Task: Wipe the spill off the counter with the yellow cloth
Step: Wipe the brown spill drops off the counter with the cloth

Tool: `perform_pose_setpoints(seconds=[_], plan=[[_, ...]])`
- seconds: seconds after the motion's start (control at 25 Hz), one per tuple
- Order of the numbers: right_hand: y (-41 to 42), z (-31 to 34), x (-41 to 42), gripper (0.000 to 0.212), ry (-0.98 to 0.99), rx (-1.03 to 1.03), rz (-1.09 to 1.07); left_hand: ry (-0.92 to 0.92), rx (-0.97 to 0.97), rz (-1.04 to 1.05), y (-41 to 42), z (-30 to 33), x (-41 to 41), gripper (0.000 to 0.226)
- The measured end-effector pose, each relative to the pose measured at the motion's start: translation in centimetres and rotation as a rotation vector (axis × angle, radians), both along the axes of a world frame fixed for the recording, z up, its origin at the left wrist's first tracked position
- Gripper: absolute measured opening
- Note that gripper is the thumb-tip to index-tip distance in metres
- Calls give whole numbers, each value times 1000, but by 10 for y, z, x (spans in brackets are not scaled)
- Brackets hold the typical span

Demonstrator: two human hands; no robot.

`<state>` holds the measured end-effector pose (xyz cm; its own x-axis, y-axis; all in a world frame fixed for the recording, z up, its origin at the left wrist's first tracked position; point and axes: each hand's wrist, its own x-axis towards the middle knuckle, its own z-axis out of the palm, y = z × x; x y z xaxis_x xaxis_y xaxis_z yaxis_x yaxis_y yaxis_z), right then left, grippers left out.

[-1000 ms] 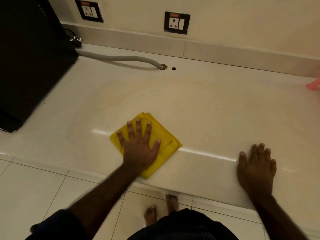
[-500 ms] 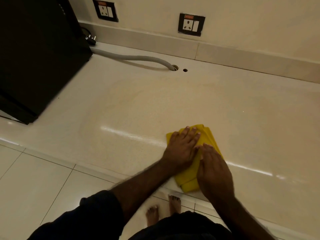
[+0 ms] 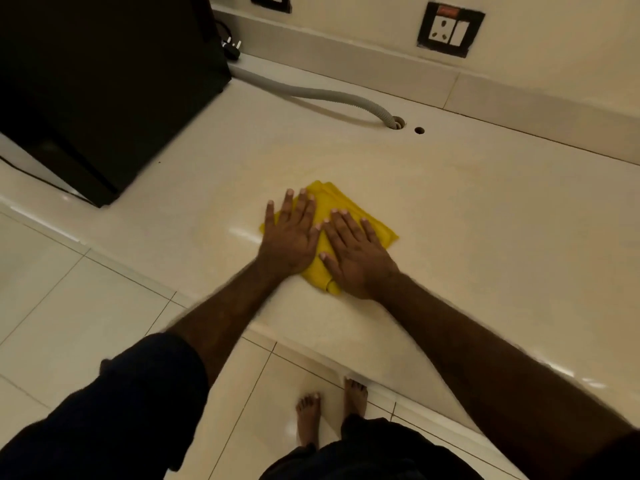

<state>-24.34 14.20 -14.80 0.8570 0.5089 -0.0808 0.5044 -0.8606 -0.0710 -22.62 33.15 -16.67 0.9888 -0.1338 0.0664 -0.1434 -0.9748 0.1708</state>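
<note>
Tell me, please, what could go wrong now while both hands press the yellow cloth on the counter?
1. The folded yellow cloth lies near the front edge of the cream stone counter; a pull towards the body might drag it off.
2. The left hand and right hand are flat, not gripping, so the cloth may bunch or slip.
3. A wide stroke could reach the grey ribbed hose.

Two hands [image 3: 291, 237], one yellow cloth [image 3: 349, 209], one hose [image 3: 311, 93], perhaps two sockets [image 3: 449, 29]

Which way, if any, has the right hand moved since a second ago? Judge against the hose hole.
Yes. The right hand moved left, from well right of the hose hole onto the yellow cloth, beside the left hand.
</note>
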Motion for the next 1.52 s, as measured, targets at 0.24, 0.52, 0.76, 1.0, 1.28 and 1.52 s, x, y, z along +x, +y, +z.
perform_pose_setpoints(seconds=[0.24,0.52,0.76,1.0,1.28,1.52], plan=[[15,-12,-89,70,-59,146,74,-42,53,83,17,-8,-108,66],[-14,-2,-10,68,-53,116,44,-9,125,35,-11,1,-20,66],[-107,6,105,72,44,-25,-91,48,95,-44,-111,10,109,65],[-214,11,66,86,64,65,-343,26,91,-297,-234,7,121,64],[-272,12,-51,75,172,118,-662,-44,53,-577,-322,-3,52,67],[-221,9,35,62,117,251,-799,-33,-15,-373,-280,2,75,60]])
